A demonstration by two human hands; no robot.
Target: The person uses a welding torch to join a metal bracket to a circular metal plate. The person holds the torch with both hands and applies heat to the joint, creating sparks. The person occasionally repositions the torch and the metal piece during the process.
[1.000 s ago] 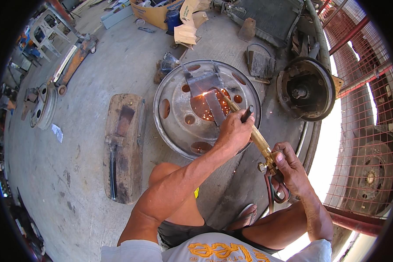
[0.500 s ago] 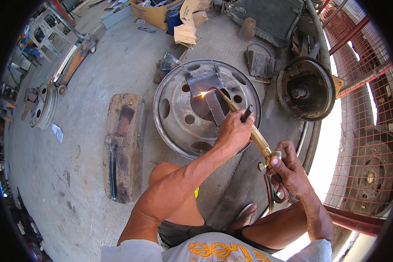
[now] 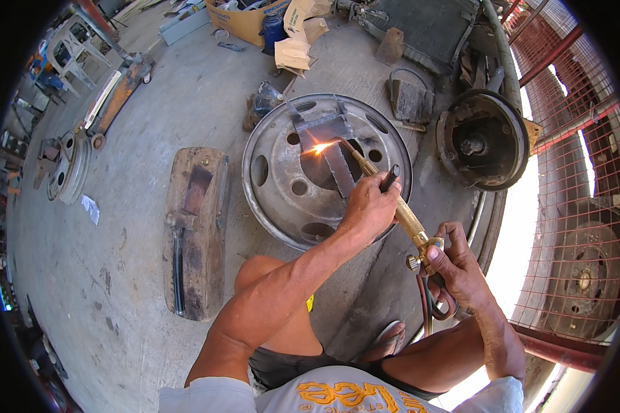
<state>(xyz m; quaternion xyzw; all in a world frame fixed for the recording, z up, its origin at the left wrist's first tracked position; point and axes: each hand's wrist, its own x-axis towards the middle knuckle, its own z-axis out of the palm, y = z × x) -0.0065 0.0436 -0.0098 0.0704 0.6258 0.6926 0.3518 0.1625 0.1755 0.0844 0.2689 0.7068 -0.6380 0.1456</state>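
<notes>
A brass gas torch slants over the steel wheel rim, its bent copper tip toward the rim's middle. My left hand is closed around the torch's barrel, and a short black rod sticks up from the same grip. My right hand pinches at the valve end, beside the brass knobs and the hoses. An orange flame burns at the tip, by a cut steel plate lying across the rim. Whether the flame touches the plate is hard to make out.
Left of the rim a hammer lies on a worn block. A brake drum stands to the right, by red mesh fencing. Farther off are a floor jack, another wheel rim and a cardboard box.
The flame at the torch tip has grown longer and more orange. Both hands and the torch stay in place.
</notes>
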